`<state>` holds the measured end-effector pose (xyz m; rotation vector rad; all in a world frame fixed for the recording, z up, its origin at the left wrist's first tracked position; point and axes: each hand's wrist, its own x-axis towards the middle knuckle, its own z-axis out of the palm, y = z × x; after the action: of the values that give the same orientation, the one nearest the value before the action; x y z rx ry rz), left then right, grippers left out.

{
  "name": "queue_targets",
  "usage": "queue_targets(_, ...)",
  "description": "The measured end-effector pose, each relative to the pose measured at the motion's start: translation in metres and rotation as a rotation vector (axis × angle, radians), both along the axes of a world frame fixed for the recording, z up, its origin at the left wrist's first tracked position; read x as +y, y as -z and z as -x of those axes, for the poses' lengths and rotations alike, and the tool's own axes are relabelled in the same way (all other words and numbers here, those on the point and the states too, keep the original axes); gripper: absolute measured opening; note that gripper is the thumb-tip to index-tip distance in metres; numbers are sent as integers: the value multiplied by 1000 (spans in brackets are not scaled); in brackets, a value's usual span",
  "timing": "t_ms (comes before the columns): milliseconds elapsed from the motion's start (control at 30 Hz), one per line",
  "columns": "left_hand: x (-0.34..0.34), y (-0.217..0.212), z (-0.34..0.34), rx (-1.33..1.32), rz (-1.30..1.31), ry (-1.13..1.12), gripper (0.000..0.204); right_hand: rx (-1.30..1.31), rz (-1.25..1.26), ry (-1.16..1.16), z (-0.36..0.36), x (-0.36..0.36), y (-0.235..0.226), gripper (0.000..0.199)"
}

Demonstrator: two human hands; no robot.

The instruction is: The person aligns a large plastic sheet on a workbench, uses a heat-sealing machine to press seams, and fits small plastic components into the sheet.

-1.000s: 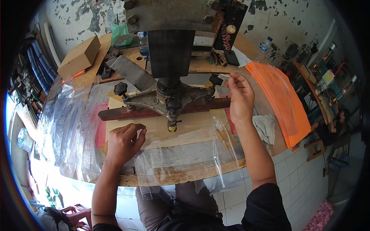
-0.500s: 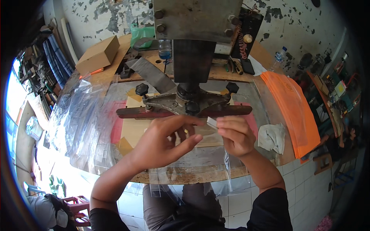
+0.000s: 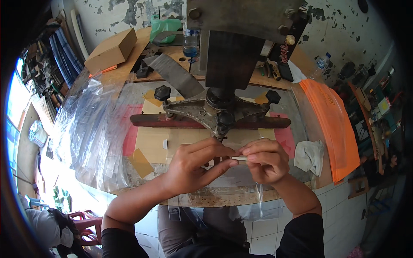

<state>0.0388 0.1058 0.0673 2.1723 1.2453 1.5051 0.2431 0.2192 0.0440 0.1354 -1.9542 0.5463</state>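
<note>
A small pale flat strip (image 3: 239,158), its kind unclear, lies edge-on between my two hands over the near part of the worktable. My right hand (image 3: 269,160) pinches its right end with thumb and fingers. At the other end, the thumb and fingertips of my left hand (image 3: 198,165) close on it. Another small whitish piece (image 3: 165,144) rests on the brown board (image 3: 148,139) left of my left hand. Just beyond my fingers stands the press head (image 3: 219,103), with black knobs and a long reddish bar (image 3: 155,121) above the board.
Clear plastic sheets (image 3: 94,133) pile up at left. Orange folded sheets (image 3: 331,129) lie at right, near a grey rag (image 3: 309,157). A cardboard box (image 3: 112,49), a metal strip (image 3: 176,77) and a water bottle (image 3: 189,43) are farther back. Clear plastic hangs over the near edge.
My hands have come together, and my left fingers have closed on the strip that only my right hand held. The strip has turned edge-on. The view has shifted slightly.
</note>
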Motion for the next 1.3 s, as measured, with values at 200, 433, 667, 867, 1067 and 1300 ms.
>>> queue_targets(200,-2,3,-4,-180,146,35,19,-30,-46,40,-1,-2,-1,23)
queue_targets(433,2,4,-3,-190,81,117,15,-16,-3,105,-2,1,0,25)
queue_targets(667,-1,4,-4,-342,285,191,13,-71,-42,87,-3,4,1,22)
queue_targets(867,0,5,-4,-352,302,190,13,-77,-49,98,-3,3,-1,21)
queue_targets(1067,0,7,-6,-350,298,114,12,-54,-46,102,-1,1,-2,25)
queue_targets(1300,2,16,-8,-244,184,36,10,-82,9,77,1,0,-1,21)
